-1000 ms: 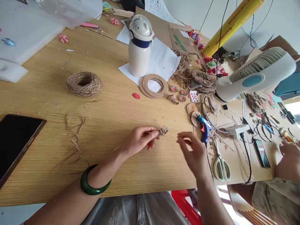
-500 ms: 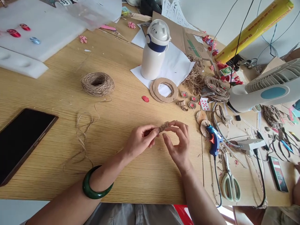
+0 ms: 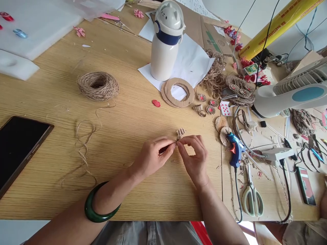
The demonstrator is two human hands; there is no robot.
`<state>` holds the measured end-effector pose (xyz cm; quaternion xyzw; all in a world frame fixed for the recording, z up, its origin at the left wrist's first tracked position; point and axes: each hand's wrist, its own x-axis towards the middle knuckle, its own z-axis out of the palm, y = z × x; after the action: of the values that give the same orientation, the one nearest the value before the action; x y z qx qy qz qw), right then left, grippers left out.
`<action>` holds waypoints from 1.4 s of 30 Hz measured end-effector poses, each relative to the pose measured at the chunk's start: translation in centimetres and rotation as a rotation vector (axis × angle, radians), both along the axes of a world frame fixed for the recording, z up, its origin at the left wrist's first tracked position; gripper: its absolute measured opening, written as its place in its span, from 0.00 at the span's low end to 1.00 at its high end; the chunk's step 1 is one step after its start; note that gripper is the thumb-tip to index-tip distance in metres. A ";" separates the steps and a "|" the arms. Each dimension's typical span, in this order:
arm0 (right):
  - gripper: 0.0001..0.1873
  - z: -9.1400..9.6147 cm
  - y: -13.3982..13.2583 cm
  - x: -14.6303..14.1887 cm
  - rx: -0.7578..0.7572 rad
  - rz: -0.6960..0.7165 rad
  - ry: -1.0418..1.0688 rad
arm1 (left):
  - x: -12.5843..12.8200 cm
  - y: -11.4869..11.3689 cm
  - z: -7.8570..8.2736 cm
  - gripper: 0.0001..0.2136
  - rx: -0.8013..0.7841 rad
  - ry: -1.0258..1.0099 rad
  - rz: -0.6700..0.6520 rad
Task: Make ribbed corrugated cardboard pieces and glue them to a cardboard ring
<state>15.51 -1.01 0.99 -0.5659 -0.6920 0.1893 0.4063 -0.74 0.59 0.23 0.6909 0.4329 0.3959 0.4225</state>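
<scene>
A short strip of corrugated cardboard [image 3: 181, 132], brown and ridged, sticks up beyond my fingertips over the table. My left hand [image 3: 155, 155], with a dark green bangle [image 3: 90, 206] farther down the arm, pinches its near end between thumb and fingers. From the other side my right hand [image 3: 195, 157] pinches the same end, thumb against fingertips, almost touching the left. The fingers cover the lower part of the strip. Beyond the hands lie red paper discs [image 3: 156, 103], cardboard rings [image 3: 168, 98] and several small pleated cardboard rosettes [image 3: 211, 109] with red centres.
A twine ball [image 3: 98, 86] trails loose strands on the left, near a dark tablet [image 3: 22, 149]. Behind stands a white bottle [image 3: 165, 58]. At right are a blue glue gun [image 3: 235, 149], scissors [image 3: 252, 197], a fan [image 3: 288, 97] and a phone [image 3: 306, 187]. Another person's arm shows at the right edge.
My right hand's fingers have closed in from a looser hold, and both hands' fingertips now meet at the strip's near end. The strip stands more upright. The view has shifted slightly.
</scene>
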 end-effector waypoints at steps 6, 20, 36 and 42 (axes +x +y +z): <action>0.08 -0.5 0.0 0.2 -0.340 -0.035 0.452 | -0.3 0.1 0.5 0.11 -0.209 -0.053 -0.021; 0.05 -0.6 -0.3 0.2 -0.300 -0.093 0.586 | -0.2 0.1 0.7 0.12 -0.421 -0.216 -0.001; 0.06 -0.2 -0.4 0.2 -0.285 -0.084 0.445 | 0.0 -0.1 0.2 0.10 -0.150 -0.076 0.007; 0.08 0.1 0.0 0.2 -0.357 -0.164 0.650 | -0.1 0.0 0.2 0.12 -0.514 -0.278 0.019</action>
<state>15.72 -1.03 1.09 -0.5916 -0.4355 0.4434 0.5135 -0.88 0.60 0.40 0.4962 0.4634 0.3684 0.6352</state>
